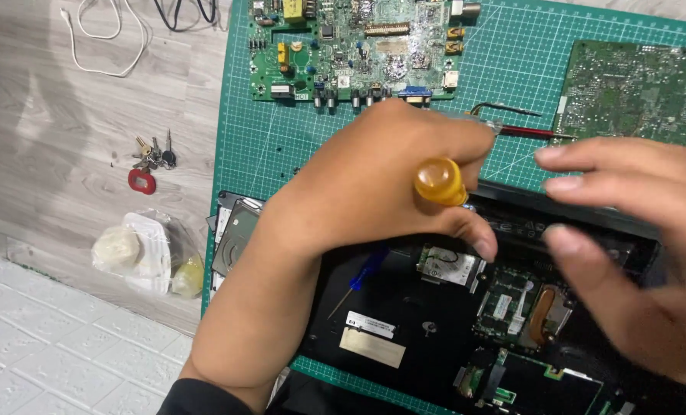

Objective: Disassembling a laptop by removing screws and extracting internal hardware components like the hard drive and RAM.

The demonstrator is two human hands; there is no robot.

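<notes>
Left hand (366,184) grips yellow-handled screwdriver (440,181) over open laptop (404,307) — right hand (635,230) spread wide, empty.

Head view: steep downward, close over cutting mat (512,69), hands.

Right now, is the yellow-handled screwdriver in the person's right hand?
No, the left hand grips the yellow-handled screwdriver, while the right hand hovers open and empty over the laptop.

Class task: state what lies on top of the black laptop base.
On the laptop base lies a blue screwdriver; the left hand, holding a yellow-handled screwdriver, hides the area beneath.
</notes>
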